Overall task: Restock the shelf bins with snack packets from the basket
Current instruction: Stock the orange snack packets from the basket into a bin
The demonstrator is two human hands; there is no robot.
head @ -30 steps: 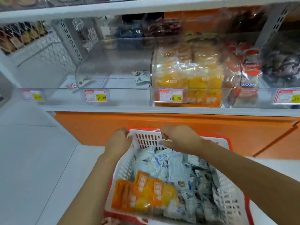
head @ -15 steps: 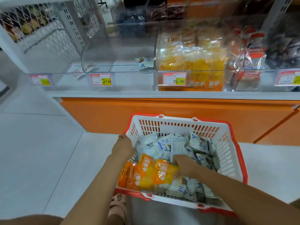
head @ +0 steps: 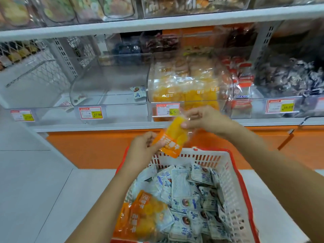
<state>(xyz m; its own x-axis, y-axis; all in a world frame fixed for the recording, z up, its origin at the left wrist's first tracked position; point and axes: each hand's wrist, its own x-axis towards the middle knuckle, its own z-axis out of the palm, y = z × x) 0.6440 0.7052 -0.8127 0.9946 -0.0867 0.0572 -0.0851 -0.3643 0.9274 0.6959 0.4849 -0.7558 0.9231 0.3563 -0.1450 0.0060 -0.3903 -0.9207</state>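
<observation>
A flat, glossy orange packet of soft plastic, its clear part showing yellow pieces, hangs in the air just above the far rim of the basket. The left hand pinches the packet's printed lower end with curled fingers. The right hand pinches the clear upper end between thumb and fingertips.

The basket is a rectangular white plastic lattice, slotted, with a red rim. Inside it lie many small, crinkly blue-and-white sachets, and more orange packets are heaped at its near left corner.

Beyond the basket, above a smooth orange base panel, stand clear, round-cornered plastic bins. The full bin straight beyond is packed with yellow packets. The sparse bin, beyond and to the left, holds a lone sachet at its right wall.
</observation>
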